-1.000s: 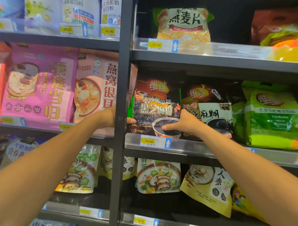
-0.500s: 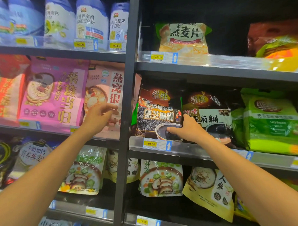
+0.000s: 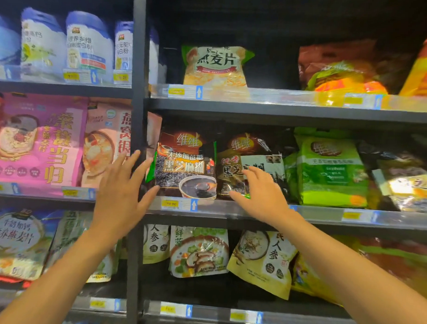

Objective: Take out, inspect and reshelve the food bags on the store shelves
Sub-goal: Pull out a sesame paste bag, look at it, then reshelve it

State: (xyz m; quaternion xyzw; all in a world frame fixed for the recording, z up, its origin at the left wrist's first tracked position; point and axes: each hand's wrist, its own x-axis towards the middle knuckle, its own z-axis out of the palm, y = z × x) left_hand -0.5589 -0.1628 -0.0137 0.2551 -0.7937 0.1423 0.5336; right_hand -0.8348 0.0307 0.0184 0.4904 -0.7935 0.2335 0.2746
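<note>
**Bag back on shelf, hands off**

Middle shelf (image 3: 254, 213) carries the black sesame bag (image 3: 183, 165), upright at its left end by the post. Both hands gripped it a second ago and have now let go. Left hand (image 3: 120, 197) is spread wide, empty, just left of it. Right hand (image 3: 262, 195) is open over the neighbouring dark bag (image 3: 251, 160). Reshelve looks done; next bag is likely.

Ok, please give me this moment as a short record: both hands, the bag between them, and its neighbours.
left hand: open, fingers spread, before the shelf post
right hand: open, in front of the second dark bag
bag between: dark sesame bag, upright on the middle shelf
contact: neither hand grips it; touch cannot be told
neighbours: pink bag in left bay, green bag further right
</note>
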